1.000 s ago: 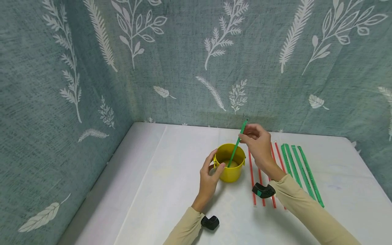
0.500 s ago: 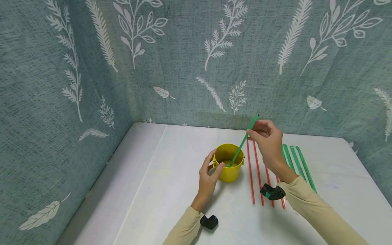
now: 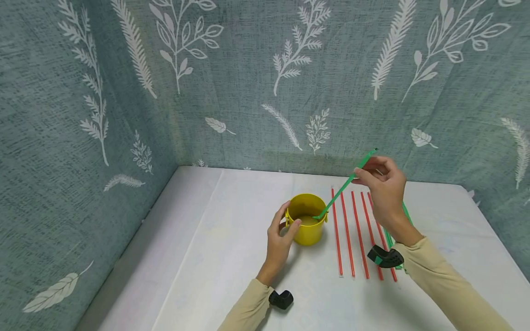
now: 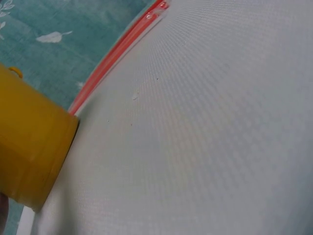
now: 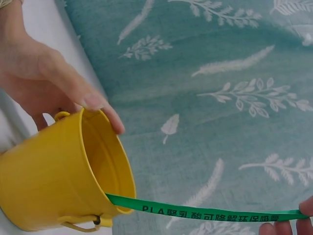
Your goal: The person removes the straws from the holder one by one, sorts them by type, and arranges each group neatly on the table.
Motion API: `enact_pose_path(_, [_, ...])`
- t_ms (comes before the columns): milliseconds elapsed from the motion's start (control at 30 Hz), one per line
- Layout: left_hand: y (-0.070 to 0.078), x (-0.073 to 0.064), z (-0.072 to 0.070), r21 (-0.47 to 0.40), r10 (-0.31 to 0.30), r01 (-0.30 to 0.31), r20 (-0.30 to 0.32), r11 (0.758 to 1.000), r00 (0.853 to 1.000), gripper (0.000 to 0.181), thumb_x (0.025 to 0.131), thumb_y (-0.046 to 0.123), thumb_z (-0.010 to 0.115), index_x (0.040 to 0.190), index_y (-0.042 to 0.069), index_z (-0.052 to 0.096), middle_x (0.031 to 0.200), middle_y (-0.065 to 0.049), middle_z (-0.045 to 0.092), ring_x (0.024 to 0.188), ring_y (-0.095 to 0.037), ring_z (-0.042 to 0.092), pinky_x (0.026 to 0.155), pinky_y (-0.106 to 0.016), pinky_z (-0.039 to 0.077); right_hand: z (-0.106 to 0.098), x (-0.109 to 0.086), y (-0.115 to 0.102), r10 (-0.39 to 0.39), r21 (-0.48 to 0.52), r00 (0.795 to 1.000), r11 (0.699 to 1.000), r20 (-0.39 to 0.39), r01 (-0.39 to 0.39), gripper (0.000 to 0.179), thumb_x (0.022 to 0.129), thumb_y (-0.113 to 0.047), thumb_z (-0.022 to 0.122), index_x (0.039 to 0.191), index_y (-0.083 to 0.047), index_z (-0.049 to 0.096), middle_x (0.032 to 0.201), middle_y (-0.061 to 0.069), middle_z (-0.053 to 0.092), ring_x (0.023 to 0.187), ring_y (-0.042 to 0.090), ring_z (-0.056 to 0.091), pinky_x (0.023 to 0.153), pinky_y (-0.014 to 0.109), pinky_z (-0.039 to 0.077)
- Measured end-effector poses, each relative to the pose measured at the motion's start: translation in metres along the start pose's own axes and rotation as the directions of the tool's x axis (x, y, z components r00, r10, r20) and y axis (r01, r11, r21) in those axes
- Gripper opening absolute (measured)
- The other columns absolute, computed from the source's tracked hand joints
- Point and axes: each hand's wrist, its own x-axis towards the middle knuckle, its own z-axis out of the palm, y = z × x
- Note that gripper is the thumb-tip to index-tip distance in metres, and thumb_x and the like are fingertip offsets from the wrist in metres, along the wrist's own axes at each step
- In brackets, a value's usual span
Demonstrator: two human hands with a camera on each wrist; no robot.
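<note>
A small yellow bucket [image 3: 307,235] stands upright on the white table. My left hand [image 3: 278,246] holds it from the left, thumb on the near rim and fingers round the far side. My right hand [image 3: 383,195] pinches a drinking straw in a green printed wrapper [image 3: 345,185] near its upper end, right of the bucket and above it. That straw leans steeply, its lower end still inside the bucket's mouth. In the right wrist view, dark lettering runs along the green wrapper [image 5: 210,210]. The left wrist view shows the bucket's side wall [image 4: 32,142] but little of the hand.
Several red straws in clear wrappers [image 3: 348,234] lie in a row right of the bucket. Beyond them lie more green-wrapped straws [image 3: 388,239], partly hidden under my right arm. A patterned green cloth [image 3: 240,92] hangs behind the white table [image 3: 215,271].
My right hand has moved right and slightly up, tilting the green-wrapped straw over to the right. Its lower end has shifted right within the bucket. The left hand and bucket stay nearly in place.
</note>
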Motion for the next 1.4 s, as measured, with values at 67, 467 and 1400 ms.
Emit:
enact_pose_path(67, [0.0, 0.0, 0.0, 0.003, -0.003, 0.003, 0.0, 1.0, 1.0, 0.051, 0.093, 0.007, 0.058, 0.141, 0.002, 0.042, 0.14, -0.012, 0.047, 0.121, -0.035, 0.045, 0.095, -0.048, 0.04, -0.003, 0.001, -0.003, -0.007, 0.017, 1.0, 1.0, -0.015, 0.007, 0.019, 0.084, 0.011, 0.061, 0.1, 0.003, 0.055, 0.086, 0.012, 0.055, 0.072, 0.019, 0.061, 0.066, 0.03, 0.055])
enact_pose_path(467, [0.0, 0.0, 0.0, -0.008, 0.001, -0.001, 0.006, 1.0, 1.0, 0.051, 0.093, 0.007, 0.057, 0.141, 0.0, 0.041, 0.14, -0.018, 0.045, 0.121, -0.043, 0.043, 0.095, -0.052, 0.039, -0.025, 0.004, -0.016, -0.105, 0.134, 0.992, 0.985, -0.066, 0.113, 0.021, 0.082, 0.016, 0.061, 0.099, 0.006, 0.056, 0.084, 0.014, 0.056, 0.07, 0.021, 0.06, 0.063, 0.03, 0.055])
enact_pose_path(1400, [0.0, 0.0, 0.001, -0.007, -0.007, 0.007, 0.007, 1.0, 1.0, 0.051, 0.093, 0.007, 0.057, 0.141, 0.0, 0.041, 0.14, -0.018, 0.045, 0.121, -0.042, 0.043, 0.095, -0.051, 0.038, -0.081, 0.01, -0.031, -0.077, 0.041, 0.99, 0.996, -0.119, 0.082, 0.019, 0.08, 0.018, 0.06, 0.094, 0.006, 0.057, 0.083, 0.015, 0.052, 0.07, 0.02, 0.063, 0.059, 0.026, 0.055])
